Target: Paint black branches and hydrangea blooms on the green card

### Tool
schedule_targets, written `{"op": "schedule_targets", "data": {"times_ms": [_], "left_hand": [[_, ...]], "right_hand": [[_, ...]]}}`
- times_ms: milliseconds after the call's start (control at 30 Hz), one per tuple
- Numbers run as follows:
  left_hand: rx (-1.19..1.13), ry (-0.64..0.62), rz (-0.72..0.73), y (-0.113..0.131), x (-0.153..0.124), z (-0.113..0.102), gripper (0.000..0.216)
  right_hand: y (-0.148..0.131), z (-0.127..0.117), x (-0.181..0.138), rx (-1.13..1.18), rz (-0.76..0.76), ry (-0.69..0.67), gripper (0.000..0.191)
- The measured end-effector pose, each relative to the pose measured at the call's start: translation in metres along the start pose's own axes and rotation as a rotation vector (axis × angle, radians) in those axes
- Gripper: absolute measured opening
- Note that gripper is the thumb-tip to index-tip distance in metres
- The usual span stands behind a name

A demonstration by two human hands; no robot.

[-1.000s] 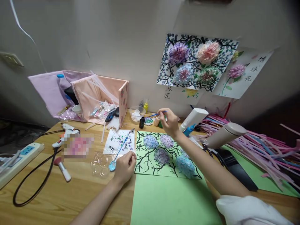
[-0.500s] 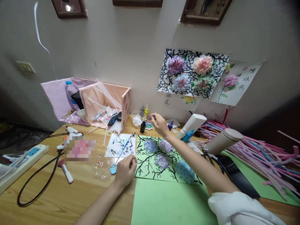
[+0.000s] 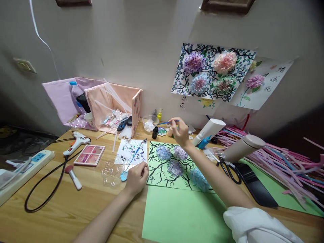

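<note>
A wooden table (image 3: 55, 219) carries everything, pushed against a grey wall (image 3: 111, 44). At its far left stands an open pink box (image 3: 137, 109) with clear bags and tools inside. A bundle of fuzzy strips (image 3: 286, 162), mostly pink and lilac, spreads over the far right. Near the middle lies a plain green sheet (image 3: 182, 216); at its far edge sits the painted sheet (image 3: 159, 172), green with black branches and fluffy blue and purple flower heads. A grey tumbler (image 3: 243, 148) lies to the right of it, and a white paper (image 3: 124, 152) speckled with paint lies to the left.

The right hand (image 3: 181, 133) is raised at the far side of the painted sheet, thumb and fingers pinching a blue brush (image 3: 163, 123). The left hand (image 3: 137, 177) rests at the left edge of that sheet, fingers curled into a loose fist; whether anything is inside cannot be told.

Just left of the left hand is a clear palette (image 3: 110, 175). A second brush (image 3: 134, 156) slants across the white paper. The pinched brush points left, its tip at the mouth of a small black bottle (image 3: 155, 133); whether they touch is unclear.
</note>
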State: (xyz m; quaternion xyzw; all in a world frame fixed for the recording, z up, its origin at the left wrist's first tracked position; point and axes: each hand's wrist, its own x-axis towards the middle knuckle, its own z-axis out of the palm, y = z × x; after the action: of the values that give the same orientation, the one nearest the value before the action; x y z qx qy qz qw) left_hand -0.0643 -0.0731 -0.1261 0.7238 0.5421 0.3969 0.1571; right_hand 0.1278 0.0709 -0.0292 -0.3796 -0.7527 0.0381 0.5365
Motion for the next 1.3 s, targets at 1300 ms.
{"op": "schedule_targets", "data": {"times_ms": [1300], "left_hand": [[-0.023,0.012,-0.108,-0.004,0.004,0.008,0.019]], "right_hand": [[-0.050,-0.061,-0.147,0.257,-0.089,-0.117,0.019]]}}
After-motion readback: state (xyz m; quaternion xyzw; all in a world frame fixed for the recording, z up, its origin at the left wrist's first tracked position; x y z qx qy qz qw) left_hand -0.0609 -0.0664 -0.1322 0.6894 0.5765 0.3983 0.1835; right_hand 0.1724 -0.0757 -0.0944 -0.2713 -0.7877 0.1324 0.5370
